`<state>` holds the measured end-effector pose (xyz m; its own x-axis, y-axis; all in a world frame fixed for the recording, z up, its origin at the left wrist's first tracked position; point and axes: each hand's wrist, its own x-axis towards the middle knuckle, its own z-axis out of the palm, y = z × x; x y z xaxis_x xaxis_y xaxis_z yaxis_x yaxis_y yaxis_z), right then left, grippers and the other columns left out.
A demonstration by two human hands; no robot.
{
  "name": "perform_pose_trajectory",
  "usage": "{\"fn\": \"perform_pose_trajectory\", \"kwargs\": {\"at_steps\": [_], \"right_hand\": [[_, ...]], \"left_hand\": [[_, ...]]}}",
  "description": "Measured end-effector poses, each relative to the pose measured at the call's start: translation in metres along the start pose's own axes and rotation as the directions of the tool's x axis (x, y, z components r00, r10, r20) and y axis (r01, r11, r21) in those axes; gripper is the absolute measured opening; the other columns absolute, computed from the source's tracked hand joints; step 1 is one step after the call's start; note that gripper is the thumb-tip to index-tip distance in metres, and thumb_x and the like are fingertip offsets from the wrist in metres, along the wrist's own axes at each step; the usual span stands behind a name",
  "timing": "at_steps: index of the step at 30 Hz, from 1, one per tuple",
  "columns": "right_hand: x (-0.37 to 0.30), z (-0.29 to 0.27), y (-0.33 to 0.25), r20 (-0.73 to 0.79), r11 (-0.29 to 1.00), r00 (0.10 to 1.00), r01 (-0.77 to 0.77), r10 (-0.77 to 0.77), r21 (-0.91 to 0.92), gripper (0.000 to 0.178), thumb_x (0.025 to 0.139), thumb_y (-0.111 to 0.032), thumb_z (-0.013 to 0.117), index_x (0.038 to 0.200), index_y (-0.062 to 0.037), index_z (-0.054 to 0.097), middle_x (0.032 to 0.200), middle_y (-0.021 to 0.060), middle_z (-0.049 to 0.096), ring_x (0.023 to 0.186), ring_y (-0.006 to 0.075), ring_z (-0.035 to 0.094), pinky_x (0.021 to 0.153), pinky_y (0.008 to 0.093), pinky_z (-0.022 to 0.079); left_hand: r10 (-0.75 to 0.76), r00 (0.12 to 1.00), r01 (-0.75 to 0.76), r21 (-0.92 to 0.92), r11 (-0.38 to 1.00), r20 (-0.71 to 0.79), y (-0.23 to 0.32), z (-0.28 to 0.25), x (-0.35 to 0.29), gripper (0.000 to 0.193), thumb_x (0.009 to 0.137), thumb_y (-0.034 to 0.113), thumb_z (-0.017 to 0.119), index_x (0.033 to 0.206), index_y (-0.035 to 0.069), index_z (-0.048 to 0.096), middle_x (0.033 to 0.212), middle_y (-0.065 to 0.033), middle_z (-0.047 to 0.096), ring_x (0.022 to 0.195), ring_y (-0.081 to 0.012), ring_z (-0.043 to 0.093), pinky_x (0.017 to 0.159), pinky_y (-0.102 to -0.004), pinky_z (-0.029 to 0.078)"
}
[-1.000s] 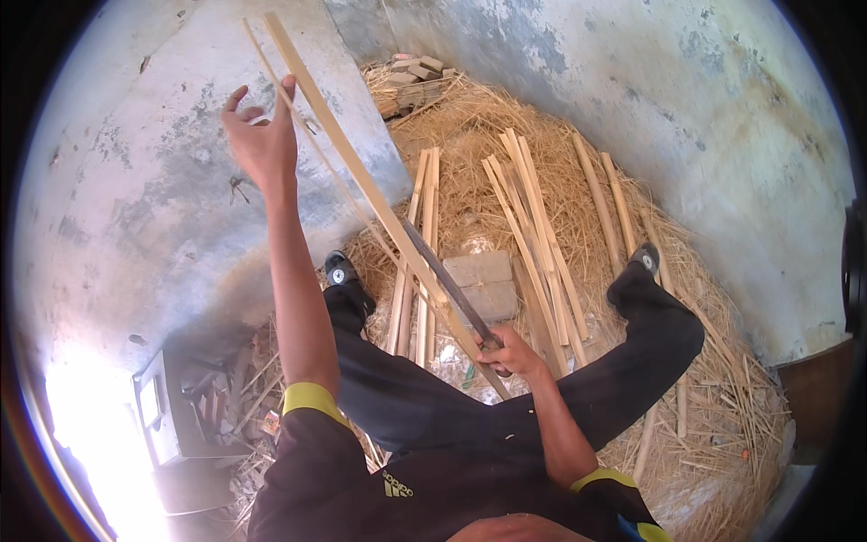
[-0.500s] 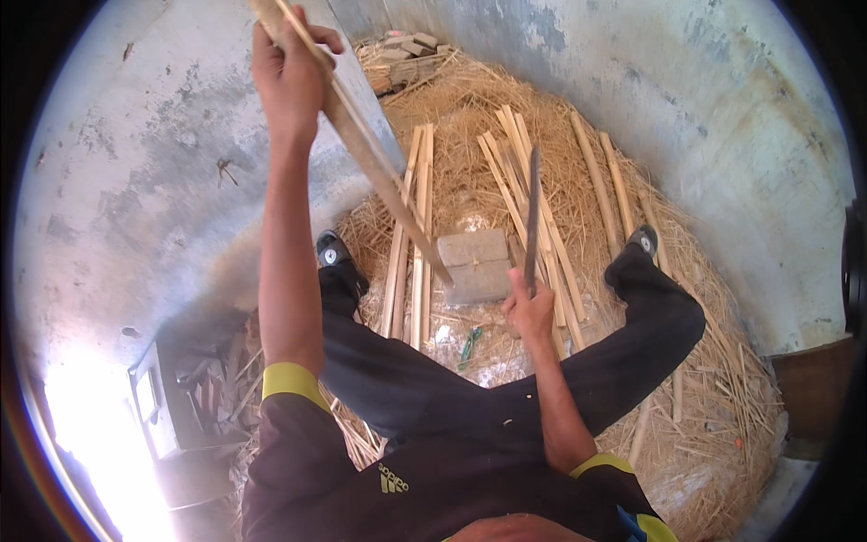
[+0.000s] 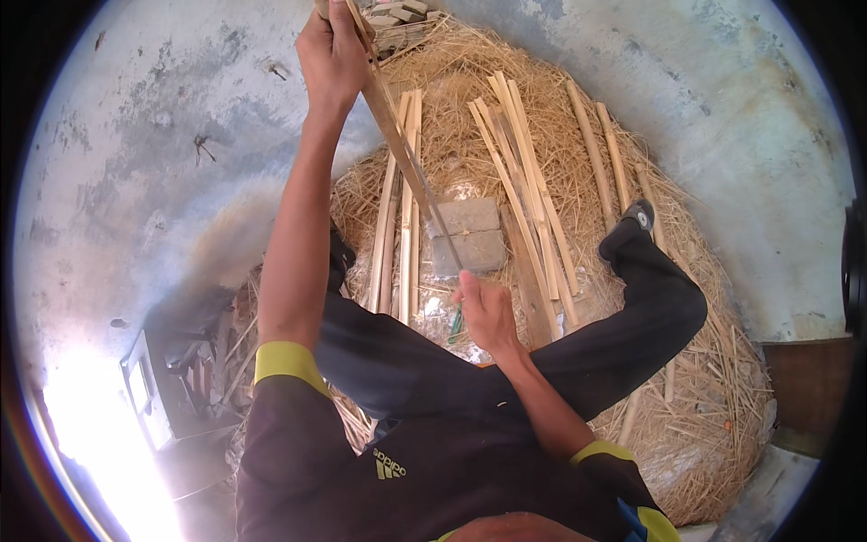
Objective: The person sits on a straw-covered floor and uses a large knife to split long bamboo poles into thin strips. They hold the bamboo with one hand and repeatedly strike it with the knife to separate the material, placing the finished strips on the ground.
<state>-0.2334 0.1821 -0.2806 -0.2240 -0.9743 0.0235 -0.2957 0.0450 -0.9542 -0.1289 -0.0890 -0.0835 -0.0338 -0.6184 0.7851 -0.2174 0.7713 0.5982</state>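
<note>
Here, left fingers (image 3: pixel 340 18) closed round one slat (image 3: pixel 396 137), right fingers (image 3: pixel 470 289) round one knife (image 3: pixel 448 240) (two blocks (image 3: pixel 477 250) beneath).

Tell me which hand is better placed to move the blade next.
Probably the right hand: it grips the blade by its near end, while the left hand is taken up holding the wooden strip.

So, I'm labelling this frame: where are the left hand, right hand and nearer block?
Left hand (image 3: pixel 332 65): head view, middle, below the thumb.
Right hand (image 3: pixel 490 316): head view, back of the hand.
Nearer block (image 3: pixel 476 253): head view, top face.
</note>
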Motion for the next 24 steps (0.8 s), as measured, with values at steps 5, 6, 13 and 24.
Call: {"fn": "perform_pose_trajectory", "kwargs": {"at_steps": [5, 6, 13, 24], "right_hand": [[0.041, 0.02, 0.007, 0.083, 0.979, 0.981, -0.167, 0.177, -0.121, 0.061, 0.098, -0.044, 0.039, 0.078, 0.0095, 0.062, 0.068, 0.0312, 0.058, 0.07, 0.0476, 0.058, 0.068, 0.0486, 0.044], [0.046, 0.021, 0.01, 0.116, 0.964, 0.966, -0.211, 0.231, -0.161, 0.064, 0.098, -0.045, 0.038, 0.079, 0.0102, 0.063, 0.071, 0.0323, 0.059, 0.072, 0.0481, 0.059, 0.071, 0.0493, 0.045], [0.106, 0.062, 0.065, 0.139, 0.828, 0.845, -0.451, 0.517, -0.334, 0.076, 0.097, -0.053, 0.031, 0.092, 0.0145, 0.064, 0.099, 0.0395, 0.059, 0.102, 0.0504, 0.055, 0.093, 0.0495, 0.043], [0.124, 0.116, 0.157, 0.067, 0.807, 0.868, -0.427, 0.492, -0.408, 0.08, 0.096, -0.058, 0.027, 0.096, 0.0124, 0.065, 0.102, 0.0401, 0.058, 0.103, 0.0487, 0.058, 0.094, 0.0488, 0.045]], "left_hand": [[-0.055, 0.996, 0.064, -0.153, 0.986, 0.065, -0.014, -0.01, 0.004, 0.049, 0.101, 0.045, 0.035, 0.071, 0.008, 0.048, 0.055, 0.0008, 0.044, 0.046, -0.0065, 0.04, 0.044, -0.0238, 0.032], [-0.076, 0.994, 0.093, -0.223, 0.97, 0.085, -0.016, -0.011, 0.004, 0.05, 0.101, 0.048, 0.035, 0.07, 0.01, 0.045, 0.054, 0.0017, 0.041, 0.045, -0.0064, 0.038, 0.042, -0.0236, 0.031], [-0.033, 0.999, 0.025, -0.197, 0.98, -0.04, -0.001, -0.018, -0.007, 0.049, 0.101, 0.043, 0.04, 0.072, 0.006, 0.049, 0.055, -0.0012, 0.048, 0.048, -0.0076, 0.042, 0.046, -0.0234, 0.031], [0.067, 0.976, -0.108, -0.193, 0.975, -0.207, -0.021, -0.033, 0.012, 0.045, 0.101, 0.044, 0.04, 0.066, 0.015, 0.037, 0.053, 0.0049, 0.029, 0.044, -0.0069, 0.026, 0.042, -0.0249, 0.019]]}}
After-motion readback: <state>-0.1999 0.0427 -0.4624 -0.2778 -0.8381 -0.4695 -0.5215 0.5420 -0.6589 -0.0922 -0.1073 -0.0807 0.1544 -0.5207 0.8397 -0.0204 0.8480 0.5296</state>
